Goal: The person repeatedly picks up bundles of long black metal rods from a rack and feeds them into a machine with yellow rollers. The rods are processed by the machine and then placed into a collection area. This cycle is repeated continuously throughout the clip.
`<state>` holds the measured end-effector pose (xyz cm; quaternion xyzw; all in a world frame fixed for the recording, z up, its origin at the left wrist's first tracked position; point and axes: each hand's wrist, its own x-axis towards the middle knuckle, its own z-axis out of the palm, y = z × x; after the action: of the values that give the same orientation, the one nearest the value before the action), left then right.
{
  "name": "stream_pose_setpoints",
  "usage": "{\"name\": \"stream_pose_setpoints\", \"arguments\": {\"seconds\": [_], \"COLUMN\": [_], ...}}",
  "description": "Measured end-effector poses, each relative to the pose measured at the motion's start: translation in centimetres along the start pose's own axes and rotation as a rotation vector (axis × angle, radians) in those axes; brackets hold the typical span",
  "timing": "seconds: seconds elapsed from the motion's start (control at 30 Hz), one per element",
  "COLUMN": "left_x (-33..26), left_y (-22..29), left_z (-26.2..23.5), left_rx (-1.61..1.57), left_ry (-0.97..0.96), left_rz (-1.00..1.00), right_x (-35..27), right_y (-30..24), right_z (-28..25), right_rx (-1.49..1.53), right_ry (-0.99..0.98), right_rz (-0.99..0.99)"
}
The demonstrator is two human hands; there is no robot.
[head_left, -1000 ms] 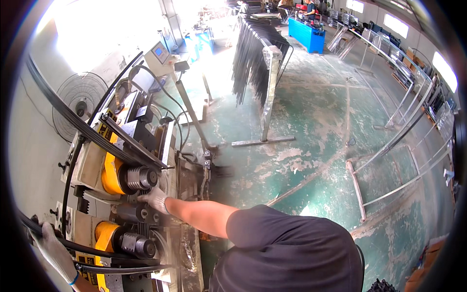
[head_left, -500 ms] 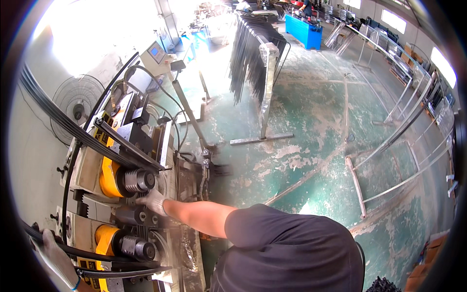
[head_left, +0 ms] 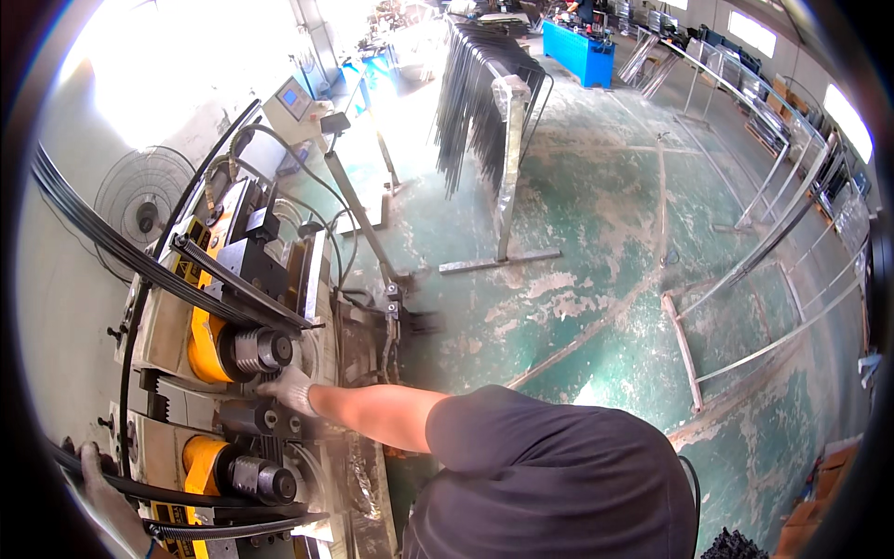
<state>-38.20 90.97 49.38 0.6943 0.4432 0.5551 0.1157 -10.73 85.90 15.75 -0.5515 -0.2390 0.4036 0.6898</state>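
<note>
**Feeding the rolling machine**

The gloved right hand [head_left: 289,389] rests closed on the black block just below the upper steel roller [head_left: 264,350]. The left hand [head_left: 93,466] grips the curved black strips [head_left: 177,492]. Next, I judge, calls for steady guiding through the rollers.

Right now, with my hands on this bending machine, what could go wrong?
Your gloved right hand rests just below the upper roller; the glove might get drawn in. Your left hand grips the black curved strips, which could pinch or whip. Cables hang nearby and may snag.
</note>
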Motion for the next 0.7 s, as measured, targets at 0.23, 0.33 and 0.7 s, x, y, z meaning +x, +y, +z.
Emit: {"name": "stream_pose_setpoints", "arguments": {"seconds": [0.23,0.33,0.7], "left_x": [1.2,1.9,-1.3], "left_y": [-2.2,-4.4,-2.7], "left_z": [-2.3,-4.8,-8.3], "left_rx": [-0.149,-0.081,0.011], "left_ry": [-0.081,-0.171,-0.263], "left_rz": [-0.096,-0.075,-0.102], "right_x": [-0.1,-0.6,0.2], "right_y": [0.6,1.7,2.8], "right_z": [-0.1,-0.6,-1.1], "right_rx": [0.006,0.128,0.206], "right_ry": [0.024,-0.053,-0.148], "right_rz": [-0.084,-0.020,0.109]}}
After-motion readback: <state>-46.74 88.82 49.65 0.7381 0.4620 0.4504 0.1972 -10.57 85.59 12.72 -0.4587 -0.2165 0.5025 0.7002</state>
